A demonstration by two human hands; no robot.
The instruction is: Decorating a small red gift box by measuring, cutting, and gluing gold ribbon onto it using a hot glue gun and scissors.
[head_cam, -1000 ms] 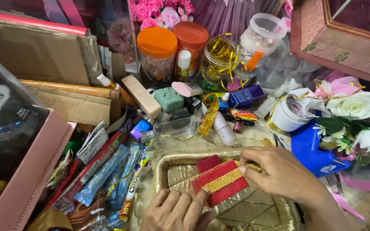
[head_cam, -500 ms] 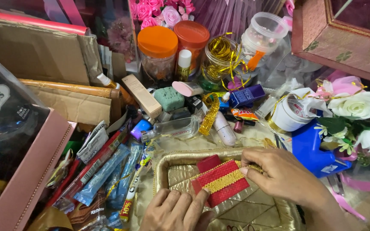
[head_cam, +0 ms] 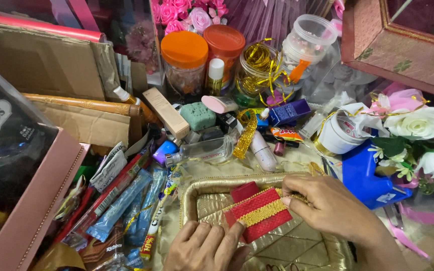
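Observation:
A small red packet with a gold braid band (head_cam: 258, 214) lies in a gold quilted tray (head_cam: 197, 196) at the bottom middle. My left hand (head_cam: 204, 247) rests in the tray, its thumb and fingertips pressing the packet's lower left corner. My right hand (head_cam: 331, 206) comes in from the right and pinches the packet's right end, where the gold braid runs off under the fingers.
Clutter rings the tray: orange-lidded jars (head_cam: 184, 64), a jar of gold ribbon (head_cam: 258, 70), a green sponge block (head_cam: 197, 116), a clear small bottle (head_cam: 205, 150), white tape roll (head_cam: 338, 134), white and pink flowers (head_cam: 415, 124), blue wrapped sticks (head_cam: 121, 205), a pink box (head_cam: 28, 216) at left.
Both hands stay on the red packet. It has tilted slightly and my right fingers have shifted a little along its right end.

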